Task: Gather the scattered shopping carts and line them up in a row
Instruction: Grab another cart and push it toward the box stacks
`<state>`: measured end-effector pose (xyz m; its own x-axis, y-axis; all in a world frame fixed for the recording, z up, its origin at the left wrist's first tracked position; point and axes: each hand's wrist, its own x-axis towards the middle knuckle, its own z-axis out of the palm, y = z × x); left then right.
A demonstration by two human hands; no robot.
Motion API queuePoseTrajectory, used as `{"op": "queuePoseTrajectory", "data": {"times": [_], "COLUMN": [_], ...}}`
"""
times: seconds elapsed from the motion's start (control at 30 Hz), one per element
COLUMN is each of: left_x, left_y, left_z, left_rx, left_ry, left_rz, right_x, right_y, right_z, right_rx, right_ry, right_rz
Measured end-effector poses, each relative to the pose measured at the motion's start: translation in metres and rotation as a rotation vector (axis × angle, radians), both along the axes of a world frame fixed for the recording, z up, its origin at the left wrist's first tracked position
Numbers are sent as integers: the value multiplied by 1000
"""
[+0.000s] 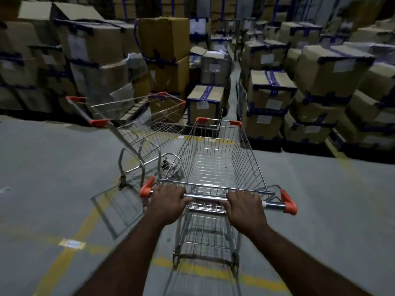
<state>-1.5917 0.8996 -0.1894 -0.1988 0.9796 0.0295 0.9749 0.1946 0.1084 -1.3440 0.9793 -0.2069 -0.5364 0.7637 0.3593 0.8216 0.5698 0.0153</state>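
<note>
A wire shopping cart point(220, 152) with orange corner caps stands straight ahead of me, its empty basket pointing away. My left hand point(168, 202) and my right hand point(245, 207) both grip its chrome handle bar point(205, 197), one on each side of the middle. A second shopping cart point(139, 120) of the same kind stands just to the left and a little further off, angled with its handle toward the far left. Its basket is empty too, and its front end sits close beside the front of the cart I hold.
Stacks of taped cardboard boxes point(271, 90) on pallets wall in the far side, with a narrow aisle point(234, 71) between them. The grey concrete floor point(53, 167) carries yellow painted lines point(64, 259) and a small label point(72, 244) at lower left.
</note>
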Motion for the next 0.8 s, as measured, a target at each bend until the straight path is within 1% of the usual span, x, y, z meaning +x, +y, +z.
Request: {"op": "queuePoseTrajectory", "data": {"times": [0.1, 0.33, 0.5, 0.67, 0.8], "left_x": [-8, -33, -66, -96, -109], "left_y": [50, 155, 230, 311, 371], "left_z": [2, 1, -2, -3, -2], "left_rx": [-17, -61, -54, -42, -46], "left_ry": [-42, -66, -104, -83, -101], "left_rz": [20, 23, 17, 3, -30], "right_x": [-12, -37, -66, -99, -113], "right_y": [57, 166, 239, 318, 382], "right_z": [4, 19, 16, 15, 24], "right_rx": [-74, -253, -275, -297, -341], "right_ry": [-41, -118, -81, -93, -97], "right_rz": [-12, 1, -4, -31, -34]}}
